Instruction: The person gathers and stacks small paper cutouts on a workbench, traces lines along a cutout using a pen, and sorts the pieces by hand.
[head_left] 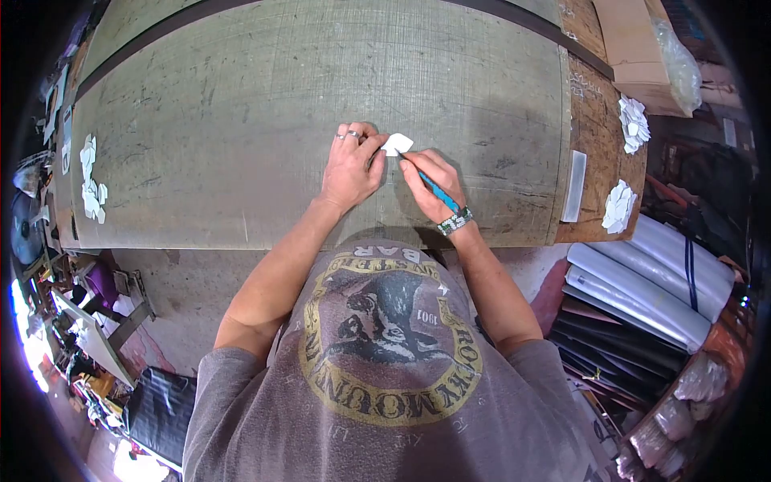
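Observation:
On the worn green work surface (265, 120) lies a small white angular piece (399, 144), thin like paper or card. My left hand (351, 166), wearing rings, is left of it, fingers bent, thumb and forefinger closed on its left edge. A slim blue-handled tool (438, 191), shaped like a craft knife or pen, is gripped in my right hand (434, 183). Its dark tip is at the lower edge of the white piece; I cannot tell which kind of tip it is. A beaded bracelet circles the right wrist.
White pieces are heaped at the left (90, 181), and two more piles (633, 124) (619, 207) lie on the right wooden edge. Near them is a clear flat strip (575, 186). A cardboard box (634, 48) stands back right; silver rolls (642, 285) lie below right.

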{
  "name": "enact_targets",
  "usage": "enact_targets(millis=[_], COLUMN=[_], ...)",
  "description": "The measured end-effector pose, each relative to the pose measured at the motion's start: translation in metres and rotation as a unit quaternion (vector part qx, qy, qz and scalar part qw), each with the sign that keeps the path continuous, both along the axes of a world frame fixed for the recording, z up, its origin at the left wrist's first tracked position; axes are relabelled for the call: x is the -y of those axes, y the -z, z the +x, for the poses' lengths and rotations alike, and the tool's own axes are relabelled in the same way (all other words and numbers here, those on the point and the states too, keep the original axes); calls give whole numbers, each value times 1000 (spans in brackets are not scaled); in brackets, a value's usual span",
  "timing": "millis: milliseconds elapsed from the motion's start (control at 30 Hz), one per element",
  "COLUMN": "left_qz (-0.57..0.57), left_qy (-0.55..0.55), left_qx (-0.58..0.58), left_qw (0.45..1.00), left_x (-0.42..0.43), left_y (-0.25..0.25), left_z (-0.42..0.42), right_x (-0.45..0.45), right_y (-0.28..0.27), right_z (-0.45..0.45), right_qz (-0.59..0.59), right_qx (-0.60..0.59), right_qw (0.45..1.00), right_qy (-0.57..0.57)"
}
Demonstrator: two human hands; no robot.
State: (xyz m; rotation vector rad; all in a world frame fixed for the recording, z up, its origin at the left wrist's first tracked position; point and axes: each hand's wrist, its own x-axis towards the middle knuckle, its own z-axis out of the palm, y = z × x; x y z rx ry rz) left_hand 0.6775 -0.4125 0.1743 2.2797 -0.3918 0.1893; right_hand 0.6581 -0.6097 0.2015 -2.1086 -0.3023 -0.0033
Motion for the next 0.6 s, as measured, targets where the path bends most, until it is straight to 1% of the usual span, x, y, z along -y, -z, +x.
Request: enact_targets(millis=[100, 133, 233, 367, 400, 533, 600], left_qz=[4, 8, 16, 20, 24, 14, 16], left_qy=[-1, -1, -6, -4, -5, -8, -4], left_qx=[1, -1, 0, 3, 4, -10, 1], left_qw=[1000, 1000, 1000, 1000, 1000, 1000, 1000], left_x=[0, 0, 0, 1, 1, -2, 0], left_y=[4, 4, 4, 4, 4, 3, 3], left_z=[1, 0, 1, 0, 0, 0, 1], right_x=[11, 17, 26, 11, 11, 19, 17], right_y=[1, -3, -2, -4, -1, 4, 3], right_z=[7, 11, 17, 5, 4, 15, 11], right_qz=[-12, -49, -68, -11, -26, -52, -24], right_qx=[29, -2, 26, 12, -4, 22, 19], right_qw=[999, 999, 994, 1000, 1000, 995, 999], right_qy=[-24, 10, 87, -7, 3, 84, 43])
